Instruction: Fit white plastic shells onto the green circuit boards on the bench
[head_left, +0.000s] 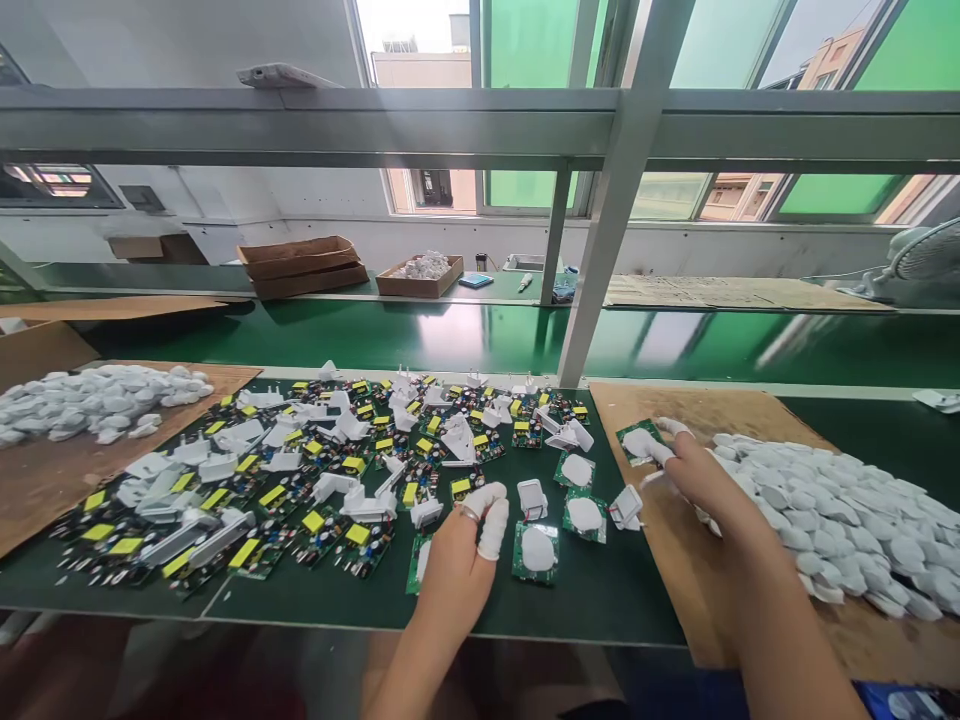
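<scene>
My right hand (705, 475), in white finger covers, is at the edge of the cardboard on the right. It grips a green circuit board (624, 436) bearing a white putty-like pad (640, 443), with a finger on the pad. My left hand (457, 545), also in finger covers, is over the front of the green table with its fingers curled together; anything inside them is hidden. Beneath it a padded board (414, 570) is partly covered. Between my hands lie several boards with white pads, one a padded board (535, 552), and small white plastic housings (532, 498).
Many boards with yellow components (307, 520) and white housings spread over the left of the table. White pads pile up on cardboard at the right (840, 510) and left (97, 400). A metal post (600, 260) rises behind, near cardboard trays (300, 265).
</scene>
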